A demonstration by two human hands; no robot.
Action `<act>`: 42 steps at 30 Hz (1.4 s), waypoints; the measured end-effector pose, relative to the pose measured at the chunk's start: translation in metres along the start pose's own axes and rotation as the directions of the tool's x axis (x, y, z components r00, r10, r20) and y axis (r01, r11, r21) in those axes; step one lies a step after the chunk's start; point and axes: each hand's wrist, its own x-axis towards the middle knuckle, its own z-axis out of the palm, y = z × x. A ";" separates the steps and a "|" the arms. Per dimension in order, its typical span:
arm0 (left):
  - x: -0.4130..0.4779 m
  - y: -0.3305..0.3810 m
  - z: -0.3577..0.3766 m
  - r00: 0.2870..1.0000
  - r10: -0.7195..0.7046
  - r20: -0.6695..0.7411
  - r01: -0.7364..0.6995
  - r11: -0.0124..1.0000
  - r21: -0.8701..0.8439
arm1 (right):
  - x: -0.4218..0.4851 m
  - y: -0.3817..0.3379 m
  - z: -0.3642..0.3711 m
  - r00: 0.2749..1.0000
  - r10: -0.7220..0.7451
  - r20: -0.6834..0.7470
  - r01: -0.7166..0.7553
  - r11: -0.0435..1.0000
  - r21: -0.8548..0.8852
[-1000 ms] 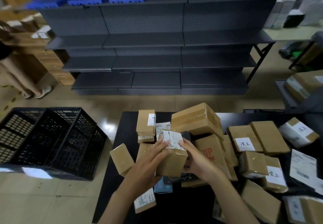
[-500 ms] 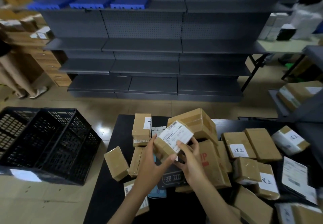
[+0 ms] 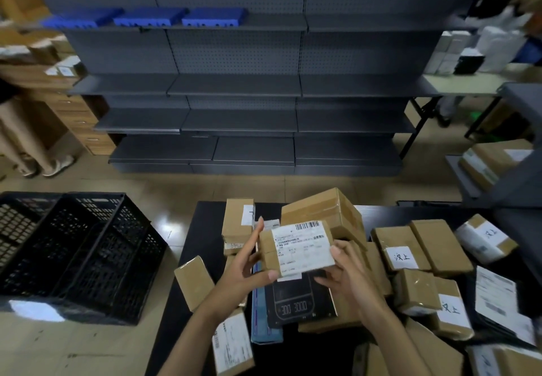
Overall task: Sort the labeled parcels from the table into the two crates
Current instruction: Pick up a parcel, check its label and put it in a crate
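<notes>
Parcel in hand point(image 3: 299, 248): small brown carton with a white printed shipping label facing the camera, barcode along its far edge. It is held clear of the desk point(image 3: 193, 229), tilted, far-right corner highest.

Left hand point(image 3: 246, 273): grips the parcel's left end, with the thumb pressed on the near edge and the fingers running up the far-left side.

Right hand point(image 3: 349, 273): holds the right end. The thumb lies against the label's right edge and the fingers curl under the near-right corner.

Directly below the parcel a black printed box point(image 3: 302, 302) lies flat, and a blue flat box point(image 3: 265, 317) touches its left side.

Behind the parcel a large brown box point(image 3: 322, 211) rests tilted on the heap.

To the right is a flat parcel with a handwritten white label point(image 3: 400, 255), with more taped brown parcels packed close round it.

To the left a small unlabeled carton point(image 3: 195, 281) sits at the desk's left edge. A labeled parcel point(image 3: 233, 343) lies near the left forearm.

On the floor, left of the desk and apart from it, is a black lattice crate point(image 3: 117, 258). A second crate point(image 3: 20, 229) adjoins it on its left side.

Beyond the desk stands grey shelving point(image 3: 234, 91), with blue trays point(image 3: 149, 17) on the top shelf.
</notes>
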 end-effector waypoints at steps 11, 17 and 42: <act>0.003 -0.011 0.028 0.942 -0.019 -0.335 -0.043 0.983 -0.177 | -0.008 0.004 0.007 0.994 -0.108 0.004 0.108 0.988 -0.110; -0.005 -0.022 0.031 0.929 -0.085 -0.359 0.002 0.974 -0.226 | -0.012 0.010 0.005 0.995 -0.091 0.041 0.097 0.971 -0.221; -0.013 -0.015 0.020 0.947 -0.106 -0.304 0.082 0.992 -0.092 | -0.020 0.016 -0.010 0.991 -0.065 0.118 0.104 0.926 -0.363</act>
